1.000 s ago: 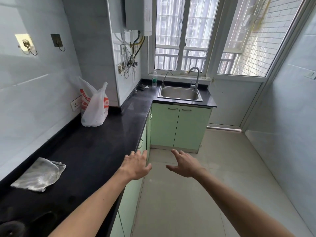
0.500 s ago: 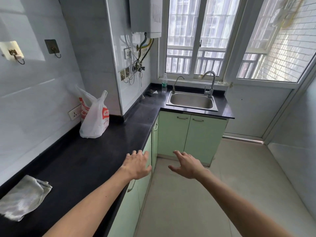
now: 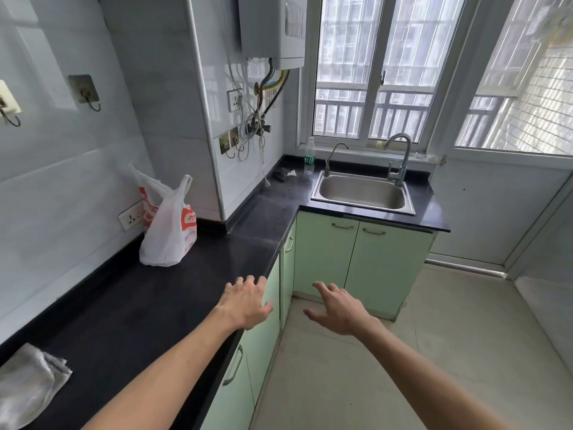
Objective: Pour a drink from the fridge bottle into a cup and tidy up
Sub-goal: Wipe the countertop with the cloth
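Note:
My left hand [image 3: 246, 302] hovers over the front edge of the black countertop [image 3: 192, 274], fingers apart and holding nothing. My right hand [image 3: 338, 308] is stretched out over the floor in front of the green cabinets, also empty with fingers spread. A clear plastic bottle with a green label [image 3: 309, 156] stands far off on the counter by the window, left of the steel sink [image 3: 362, 192]. No fridge and no cup are in view.
A white and red plastic bag [image 3: 170, 231] stands on the counter against the left wall. A grey cloth [image 3: 28, 383] lies at the near left. Green cabinet doors [image 3: 356, 259] run under the counter and sink. Tiled floor [image 3: 434, 352] opens to the right.
The view has moved forward and lifted toward the sink corner; the bag and sink appear closer and the cloth has slid to the lower left. Both hands stay outstretched and empty.

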Available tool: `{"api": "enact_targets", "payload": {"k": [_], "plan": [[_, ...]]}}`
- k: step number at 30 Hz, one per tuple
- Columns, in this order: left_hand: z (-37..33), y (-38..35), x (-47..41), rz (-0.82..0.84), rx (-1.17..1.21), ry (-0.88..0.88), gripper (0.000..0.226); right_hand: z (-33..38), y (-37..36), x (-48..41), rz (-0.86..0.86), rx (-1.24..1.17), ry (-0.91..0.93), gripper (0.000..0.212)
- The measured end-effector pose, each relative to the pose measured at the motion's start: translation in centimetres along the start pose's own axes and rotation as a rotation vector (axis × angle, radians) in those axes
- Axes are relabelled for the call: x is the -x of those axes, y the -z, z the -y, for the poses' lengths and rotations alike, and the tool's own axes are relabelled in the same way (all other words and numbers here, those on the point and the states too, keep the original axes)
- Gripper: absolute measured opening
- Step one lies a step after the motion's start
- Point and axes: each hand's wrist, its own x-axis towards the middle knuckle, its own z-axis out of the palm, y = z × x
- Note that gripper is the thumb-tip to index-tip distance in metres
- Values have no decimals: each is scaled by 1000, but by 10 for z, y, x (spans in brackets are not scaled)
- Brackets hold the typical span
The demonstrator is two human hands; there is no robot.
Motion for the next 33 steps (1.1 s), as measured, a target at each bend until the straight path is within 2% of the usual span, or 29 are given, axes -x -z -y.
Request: {"api": "enact_targets", "payload": {"k": [10,18,27,33], "plan": [[29,5,-96,-26,62,-8,48,0,9,-89,25,18,1,74],[90,12,-156,-30,152,81,53,35,26,-190,44,68,77,76],[161,5,-171,-13,107,215,62,91,31,-265,54,83,222,75],[198,1,-166,-9,24,318,58,130,29,-300,104,137,345,76]]}}
